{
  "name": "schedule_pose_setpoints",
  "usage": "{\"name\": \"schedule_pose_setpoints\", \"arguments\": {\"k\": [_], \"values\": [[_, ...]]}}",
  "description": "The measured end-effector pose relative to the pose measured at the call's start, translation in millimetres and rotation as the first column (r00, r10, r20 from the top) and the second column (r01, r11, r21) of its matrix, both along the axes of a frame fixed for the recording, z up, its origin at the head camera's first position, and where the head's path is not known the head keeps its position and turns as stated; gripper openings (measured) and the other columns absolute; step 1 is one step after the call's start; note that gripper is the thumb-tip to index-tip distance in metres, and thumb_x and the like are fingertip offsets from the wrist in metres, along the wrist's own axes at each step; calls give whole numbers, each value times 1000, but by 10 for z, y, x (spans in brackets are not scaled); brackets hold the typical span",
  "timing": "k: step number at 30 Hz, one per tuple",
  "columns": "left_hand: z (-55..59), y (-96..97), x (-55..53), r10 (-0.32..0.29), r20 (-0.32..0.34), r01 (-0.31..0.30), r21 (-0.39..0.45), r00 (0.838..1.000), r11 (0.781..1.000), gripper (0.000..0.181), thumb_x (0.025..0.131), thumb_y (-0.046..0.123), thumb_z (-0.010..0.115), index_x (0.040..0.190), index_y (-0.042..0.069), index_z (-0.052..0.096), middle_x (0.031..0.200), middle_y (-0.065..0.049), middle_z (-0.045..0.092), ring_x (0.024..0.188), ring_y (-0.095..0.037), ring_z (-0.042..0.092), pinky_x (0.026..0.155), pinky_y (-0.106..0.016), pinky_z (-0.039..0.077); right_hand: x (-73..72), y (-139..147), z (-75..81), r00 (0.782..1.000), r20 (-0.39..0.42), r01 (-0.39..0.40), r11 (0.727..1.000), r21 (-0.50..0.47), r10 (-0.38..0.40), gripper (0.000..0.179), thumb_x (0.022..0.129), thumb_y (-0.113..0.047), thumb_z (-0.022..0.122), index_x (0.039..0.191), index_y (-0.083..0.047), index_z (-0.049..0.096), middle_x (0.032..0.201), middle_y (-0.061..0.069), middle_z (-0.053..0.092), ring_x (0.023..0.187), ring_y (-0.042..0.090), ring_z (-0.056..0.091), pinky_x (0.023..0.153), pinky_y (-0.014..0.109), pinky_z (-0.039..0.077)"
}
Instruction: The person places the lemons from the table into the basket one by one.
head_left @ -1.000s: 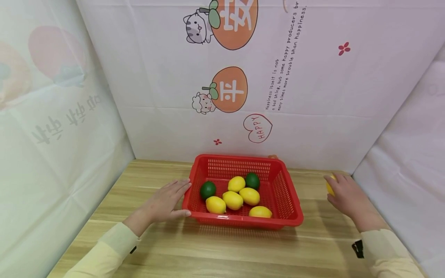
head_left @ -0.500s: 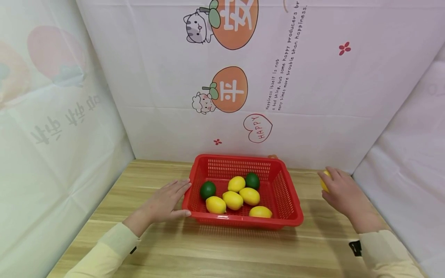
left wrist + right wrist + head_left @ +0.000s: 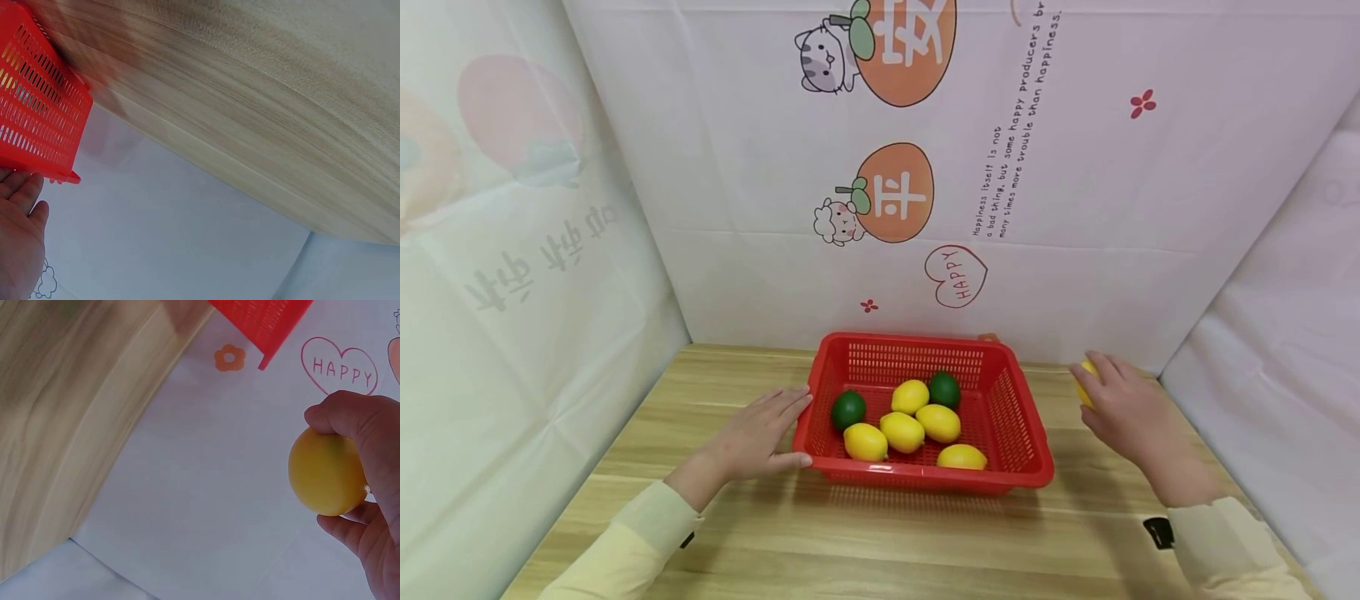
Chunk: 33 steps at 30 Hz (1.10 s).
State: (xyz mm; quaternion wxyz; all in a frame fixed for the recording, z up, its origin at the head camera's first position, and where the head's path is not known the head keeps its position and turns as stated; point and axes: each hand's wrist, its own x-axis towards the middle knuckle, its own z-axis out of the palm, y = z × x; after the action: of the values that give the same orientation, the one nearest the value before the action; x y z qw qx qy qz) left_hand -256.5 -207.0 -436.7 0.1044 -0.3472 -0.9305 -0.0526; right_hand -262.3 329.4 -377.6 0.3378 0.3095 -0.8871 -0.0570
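A red plastic basket (image 3: 917, 477) with slotted walls stands on the table, holding several yellow lemons (image 3: 902, 432) and two dark green round fruits (image 3: 848, 410). My left hand (image 3: 752, 437) touches the basket's left rim with its fingers extended; the left wrist view shows its fingertips (image 3: 28, 187) at the rim. To the right of the basket, my right hand (image 3: 1131, 408) grips a yellow lemon (image 3: 328, 472) above the table. In the right wrist view the thumb and fingers pinch it from opposite sides. From the head view, the hand covers most of this lemon.
The wooden table (image 3: 880, 550) meets a white printed cloth (image 3: 760, 275) right behind the basket. More white cloth hangs on the left (image 3: 550, 375) and on the right (image 3: 1285, 358). A dark strap piece (image 3: 1159, 533) shows by the right cuff.
My right hand has moved left and slightly up with the lemon, nearer the basket. The left hand, the basket and its contents look the same.
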Motion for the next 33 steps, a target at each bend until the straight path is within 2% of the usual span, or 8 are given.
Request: {"name": "schedule_pose_setpoints", "arguments": {"k": [6,13,20,33], "values": [[10,5,10,1,3,-1,3,1000,1000,94,87,73,45,147,2,39,152,-12,37,139,-28,33,113,-45,27,35,-89,53,1000,-9,-12,1000,11,12,63,58,-4,83,116,6,60,116,32,53,100,47,54,74,56,52],[0,8,-1,1,-2,-1,-1,1000,1000,94,87,73,44,147,2,39,152,-12,37,139,-28,33,113,-46,27,77,-225,134,999,0,-43,999,-18,43,65,57,-2,83,117,5,60,118,32,53,103,48,52,76,57,51],[4,10,-2,1,-1,-1,1,1000,1000,93,87,72,46,147,2,40,152,-12,38,139,-28,34,113,-46,28,106,-399,209,998,-3,-58,998,-2,58,61,61,-2,82,118,4,61,119,31,53,104,47,53,77,56,53],[8,6,1,-12,-5,12,9,1000,1000,93,87,72,45,147,1,39,152,-14,37,138,-31,34,113,-47,28,115,-701,192,997,28,-77,996,41,76,66,65,-11,89,123,3,60,121,29,56,109,45,54,81,53,54]]}}
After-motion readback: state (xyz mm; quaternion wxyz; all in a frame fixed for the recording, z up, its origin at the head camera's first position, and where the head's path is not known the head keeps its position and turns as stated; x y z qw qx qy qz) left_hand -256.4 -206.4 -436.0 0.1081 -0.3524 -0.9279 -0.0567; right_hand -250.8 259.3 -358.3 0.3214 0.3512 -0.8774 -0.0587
